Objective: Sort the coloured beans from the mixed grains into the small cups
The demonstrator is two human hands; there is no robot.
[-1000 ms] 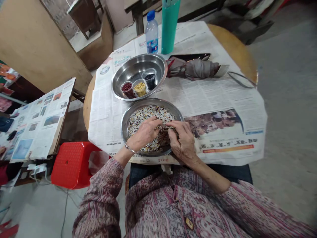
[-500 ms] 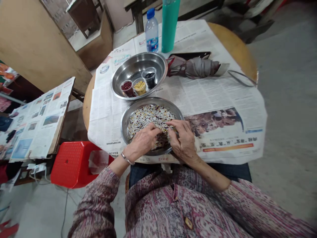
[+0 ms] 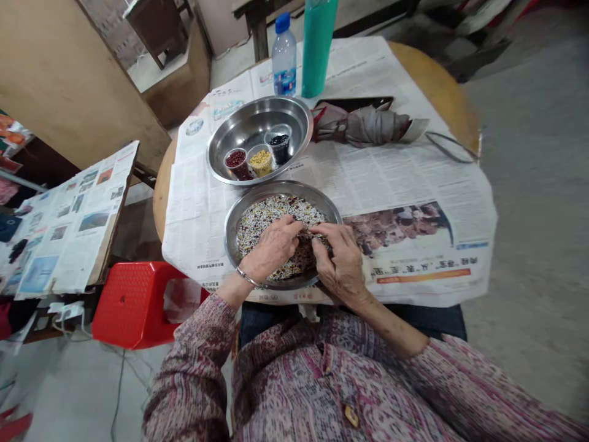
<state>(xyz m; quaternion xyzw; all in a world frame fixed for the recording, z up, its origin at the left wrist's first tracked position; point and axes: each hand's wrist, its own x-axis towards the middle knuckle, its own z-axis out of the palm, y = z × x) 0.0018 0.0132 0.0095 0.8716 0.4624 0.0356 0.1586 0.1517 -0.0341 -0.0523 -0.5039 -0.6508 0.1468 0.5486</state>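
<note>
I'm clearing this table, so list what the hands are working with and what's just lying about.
In use:
left hand
right hand
bowl of mixed beans
second bowl with three small cups of sorted beans

Lying about:
water bottle
green flask
folded umbrella
red stool

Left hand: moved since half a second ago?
Yes. The left hand has slid farther across the mixed beans, away from the near rim of the metal bowl, fingertips nearly meeting the right hand.

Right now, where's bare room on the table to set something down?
Free: newspaper right of the grain bowl, below the folded umbrella; also the strip left of both bowls. Crowded: far edge, with bottle, flask and cup bowl.
</note>
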